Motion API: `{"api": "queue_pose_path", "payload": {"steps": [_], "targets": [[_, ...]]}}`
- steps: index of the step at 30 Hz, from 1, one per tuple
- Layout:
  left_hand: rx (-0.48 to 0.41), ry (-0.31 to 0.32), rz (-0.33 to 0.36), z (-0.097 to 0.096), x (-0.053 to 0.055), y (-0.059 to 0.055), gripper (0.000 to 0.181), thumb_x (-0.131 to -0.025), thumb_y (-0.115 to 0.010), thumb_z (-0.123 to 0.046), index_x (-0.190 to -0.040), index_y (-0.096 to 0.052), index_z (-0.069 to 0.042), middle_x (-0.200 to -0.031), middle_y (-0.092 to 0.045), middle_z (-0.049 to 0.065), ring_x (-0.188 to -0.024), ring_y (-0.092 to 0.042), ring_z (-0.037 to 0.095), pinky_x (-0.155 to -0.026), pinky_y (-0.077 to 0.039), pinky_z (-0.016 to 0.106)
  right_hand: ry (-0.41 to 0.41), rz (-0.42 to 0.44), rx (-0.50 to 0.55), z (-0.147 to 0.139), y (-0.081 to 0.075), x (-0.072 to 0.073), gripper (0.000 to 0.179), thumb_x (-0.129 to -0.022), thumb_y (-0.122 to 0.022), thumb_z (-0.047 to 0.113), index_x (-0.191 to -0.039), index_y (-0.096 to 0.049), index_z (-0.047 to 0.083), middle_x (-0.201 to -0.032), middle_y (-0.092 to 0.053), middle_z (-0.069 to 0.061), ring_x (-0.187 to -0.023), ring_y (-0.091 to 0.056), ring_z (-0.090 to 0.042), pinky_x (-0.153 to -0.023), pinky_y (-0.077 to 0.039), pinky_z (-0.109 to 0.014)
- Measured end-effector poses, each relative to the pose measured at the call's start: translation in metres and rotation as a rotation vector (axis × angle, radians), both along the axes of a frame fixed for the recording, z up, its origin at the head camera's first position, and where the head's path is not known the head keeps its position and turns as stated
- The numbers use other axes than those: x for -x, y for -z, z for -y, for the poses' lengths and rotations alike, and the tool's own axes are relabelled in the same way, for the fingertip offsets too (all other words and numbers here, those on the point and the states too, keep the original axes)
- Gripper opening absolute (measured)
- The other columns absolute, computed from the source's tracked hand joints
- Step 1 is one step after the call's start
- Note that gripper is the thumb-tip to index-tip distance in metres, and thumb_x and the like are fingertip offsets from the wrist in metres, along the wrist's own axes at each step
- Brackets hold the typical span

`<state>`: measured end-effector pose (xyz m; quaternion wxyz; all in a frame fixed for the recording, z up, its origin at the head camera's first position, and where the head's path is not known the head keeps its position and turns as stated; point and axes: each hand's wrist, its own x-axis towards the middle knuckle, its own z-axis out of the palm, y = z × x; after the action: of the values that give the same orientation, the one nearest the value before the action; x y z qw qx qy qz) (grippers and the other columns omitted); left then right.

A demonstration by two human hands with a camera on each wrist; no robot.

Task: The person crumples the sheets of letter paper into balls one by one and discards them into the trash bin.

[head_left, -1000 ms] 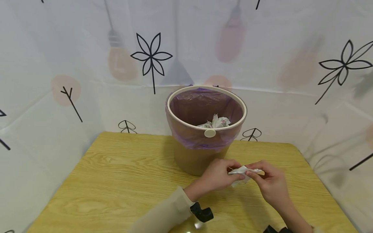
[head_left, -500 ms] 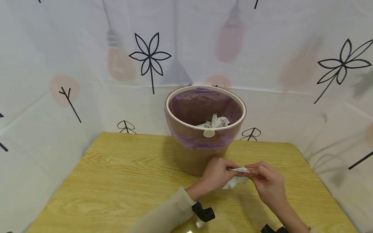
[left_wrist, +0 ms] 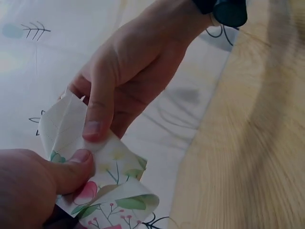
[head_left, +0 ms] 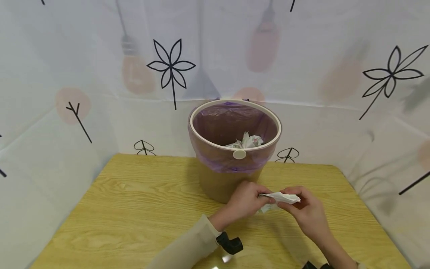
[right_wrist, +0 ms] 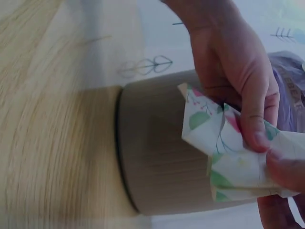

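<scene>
A folded piece of white floral-print paper (head_left: 285, 197) spans both hands, low in front of the bin. My left hand (head_left: 244, 200) pinches its left part between thumb and fingers. At the right part, my right hand (head_left: 308, 213) pinches it with the thumb below. In the left wrist view the paper (left_wrist: 114, 164) shows green leaves, pink flowers and a dotted line, with a loose flap curling at the bottom. From the right wrist view, the two thumbs press close together on the folded paper (right_wrist: 238, 167). The fingers behind it are partly hidden.
A brown bin (head_left: 215, 183) with a cream rim and purple bag liner stands behind the hands. Crumpled printed paper (head_left: 251, 141) lies inside it. The wooden table (head_left: 134, 213) meets a white patterned curtain (head_left: 107, 45) at the back and sides.
The right fingers have shifted along the paper, whose right end now sticks out between them in a wider flat strip. The left hand keeps its grip. The head view has shifted slightly.
</scene>
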<state>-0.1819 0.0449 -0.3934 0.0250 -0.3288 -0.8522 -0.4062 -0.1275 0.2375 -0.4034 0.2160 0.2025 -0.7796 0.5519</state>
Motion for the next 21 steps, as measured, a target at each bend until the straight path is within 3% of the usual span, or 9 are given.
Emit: {"api": "queue_pose_path", "payload": {"steps": [2,5,8,11,15,18,21], "targets": [[-0.017,-0.005,0.010,-0.001,-0.001,-0.001,0.015,-0.090,-0.075,-0.027,-0.102,-0.081,-0.019,-0.077,-0.070,-0.019,-0.050,-0.044,-0.009,-0.049,-0.040,0.011,-0.027,0.003,0.042,-0.001,0.000,0.001,0.031,-0.074,-0.071,-0.026,-0.095,-0.063,-0.004,-0.102,-0.068,-0.007,-0.093,-0.067,-0.010,-0.070,-0.058,-0.025],[-0.094,-0.007,0.115,-0.003,-0.003,-0.002,0.012,-0.090,-0.076,-0.021,-0.100,-0.081,-0.018,-0.078,-0.071,-0.018,-0.045,-0.045,-0.006,-0.045,-0.039,0.014,-0.026,-0.032,0.091,0.000,0.001,0.002,0.030,-0.072,-0.069,-0.030,-0.086,-0.063,-0.004,-0.097,-0.070,-0.005,-0.091,-0.069,-0.009,-0.071,-0.057,-0.024],[-0.219,0.010,0.269,-0.004,-0.004,-0.003,0.012,-0.089,-0.075,-0.011,-0.099,-0.081,-0.013,-0.074,-0.071,-0.014,-0.041,-0.045,0.000,-0.039,-0.037,0.017,0.014,-0.184,0.041,0.002,0.003,0.004,0.038,-0.065,-0.066,-0.038,-0.078,-0.065,-0.002,-0.091,-0.071,-0.007,-0.089,-0.068,-0.007,-0.071,-0.055,-0.018],[-0.345,0.065,0.408,-0.004,-0.003,-0.002,0.016,-0.089,-0.071,0.000,-0.102,-0.079,-0.005,-0.076,-0.073,-0.006,-0.048,-0.050,0.001,-0.043,-0.040,0.017,0.068,-0.423,-0.034,0.006,0.002,0.009,0.040,-0.064,-0.061,-0.038,-0.068,-0.065,0.002,-0.083,-0.070,-0.010,-0.087,-0.068,-0.008,-0.073,-0.052,-0.013],[-0.437,0.157,0.530,-0.002,0.000,0.002,0.024,-0.088,-0.069,0.005,-0.111,-0.075,0.000,-0.090,-0.075,0.000,-0.066,-0.062,0.001,-0.057,-0.049,0.017,0.063,-0.650,-0.048,0.014,-0.006,0.013,0.031,-0.076,-0.058,-0.024,-0.060,-0.061,0.002,-0.078,-0.068,-0.014,-0.080,-0.066,-0.016,-0.077,-0.050,-0.014],[-0.444,0.203,0.576,0.001,0.001,0.002,0.030,-0.087,-0.075,-0.001,-0.117,-0.072,-0.001,-0.095,-0.075,-0.001,-0.075,-0.067,0.003,-0.063,-0.052,0.021,0.049,-0.710,-0.045,0.018,-0.012,0.013,0.032,-0.089,-0.062,-0.011,-0.059,-0.060,0.001,-0.078,-0.068,-0.015,-0.078,-0.065,-0.018,-0.077,-0.050,-0.013],[-0.430,0.210,0.587,0.004,0.000,0.000,0.034,-0.086,-0.078,-0.009,-0.119,-0.071,-0.002,-0.093,-0.074,-0.003,-0.076,-0.068,0.004,-0.065,-0.052,0.021,0.015,-0.736,-0.027,0.019,-0.013,0.013,0.033,-0.093,-0.064,-0.002,-0.060,-0.062,-0.001,-0.079,-0.068,-0.017,-0.079,-0.065,-0.020,-0.078,-0.050,-0.014]]}}
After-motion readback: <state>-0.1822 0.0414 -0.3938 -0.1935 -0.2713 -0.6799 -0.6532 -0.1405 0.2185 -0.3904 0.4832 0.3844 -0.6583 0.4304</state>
